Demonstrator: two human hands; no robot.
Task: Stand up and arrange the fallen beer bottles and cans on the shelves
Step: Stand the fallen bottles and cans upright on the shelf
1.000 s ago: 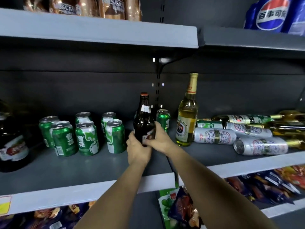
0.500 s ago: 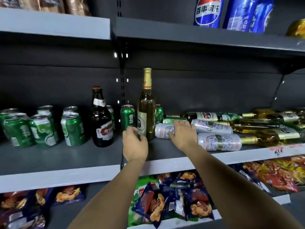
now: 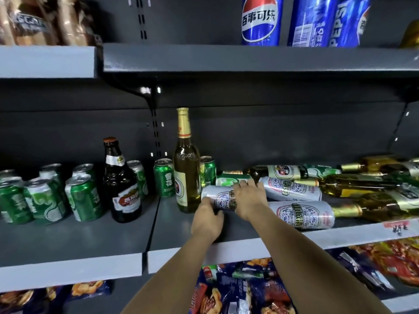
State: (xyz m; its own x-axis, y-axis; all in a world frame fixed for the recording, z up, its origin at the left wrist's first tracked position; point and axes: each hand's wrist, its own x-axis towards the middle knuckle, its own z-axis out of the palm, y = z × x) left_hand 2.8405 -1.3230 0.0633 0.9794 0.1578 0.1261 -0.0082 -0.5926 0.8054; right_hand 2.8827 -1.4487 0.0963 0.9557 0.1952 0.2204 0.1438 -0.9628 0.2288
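Head view, hands: since half a second ago I've brought both onto the fallen silver can (image 3: 223, 197); before, they only hovered near it.
Left hand (image 3: 207, 219): fingers curled against the can's near side.
Right hand (image 3: 249, 198): laid over the can's top, fingers wrapping its far side.
Silver can: on its side on the grey shelf (image 3: 186, 227), white-silver with a blue patterned label, just right of the upright tall yellow bottle (image 3: 186, 168).
Fallen stock: two more silver cans (image 3: 301, 214) and several bottles (image 3: 371, 184) lying to the right.
Standing stock: brown bottle (image 3: 121, 186) and green cans (image 3: 82, 196) upright on the left.
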